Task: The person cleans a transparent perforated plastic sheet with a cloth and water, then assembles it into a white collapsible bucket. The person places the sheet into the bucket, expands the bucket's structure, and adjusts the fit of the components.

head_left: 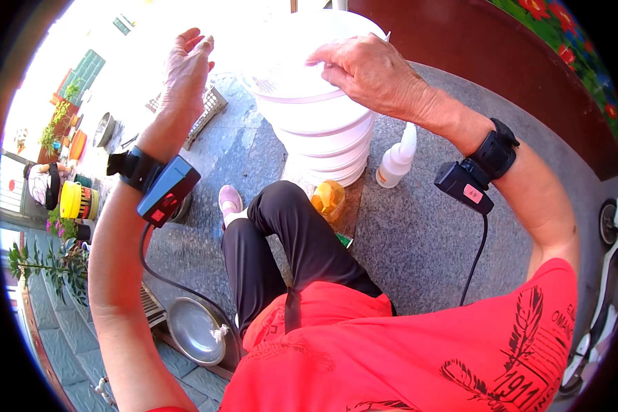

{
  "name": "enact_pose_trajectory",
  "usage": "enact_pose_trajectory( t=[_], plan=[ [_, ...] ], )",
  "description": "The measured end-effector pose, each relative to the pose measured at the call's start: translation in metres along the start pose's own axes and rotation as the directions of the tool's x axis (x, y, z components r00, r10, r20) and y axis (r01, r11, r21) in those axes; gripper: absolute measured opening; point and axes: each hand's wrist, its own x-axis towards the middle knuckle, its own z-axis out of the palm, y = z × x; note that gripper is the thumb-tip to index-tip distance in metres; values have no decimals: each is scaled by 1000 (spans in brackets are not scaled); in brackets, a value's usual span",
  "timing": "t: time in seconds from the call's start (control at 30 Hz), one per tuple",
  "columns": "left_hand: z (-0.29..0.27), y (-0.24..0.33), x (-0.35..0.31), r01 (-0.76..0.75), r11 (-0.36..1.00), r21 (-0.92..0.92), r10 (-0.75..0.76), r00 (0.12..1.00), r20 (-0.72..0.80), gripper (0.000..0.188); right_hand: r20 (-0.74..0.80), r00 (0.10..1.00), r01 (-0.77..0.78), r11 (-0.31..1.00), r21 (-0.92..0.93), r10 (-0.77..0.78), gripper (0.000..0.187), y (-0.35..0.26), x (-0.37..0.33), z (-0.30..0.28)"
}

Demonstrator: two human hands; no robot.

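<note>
A tall stack of white plastic buckets stands before me, its top washed out by glare. Over the right part of the top bucket is my right hand, palm down with its fingers bent and closed. A thin, pointed tip shows just beyond its knuckles; whatever lies inside the fingers is hidden. My left hand is raised in the air to the left of the buckets, apart from them. Its fingers are loosely curved with gaps between them, and nothing shows in it.
A white spray bottle stands right of the buckets, and an amber container sits by my knee. At left are a grey crate, a metal basin, a yellow bucket and plants. A dark red wall rises at far right.
</note>
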Motion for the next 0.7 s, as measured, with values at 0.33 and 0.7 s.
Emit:
enact_pose_trajectory(
  t=[0.33,0.7],
  plan=[
    [19,-3,-17,-779,614,128,550,539,638,29,78,997,-10,992,126,0,27,-1,-10,27],
    [56,25,-31,-629,773,83,250,422,872,49,-279,870,-333,902,276,406,24,-39,-147,39]
  ],
)
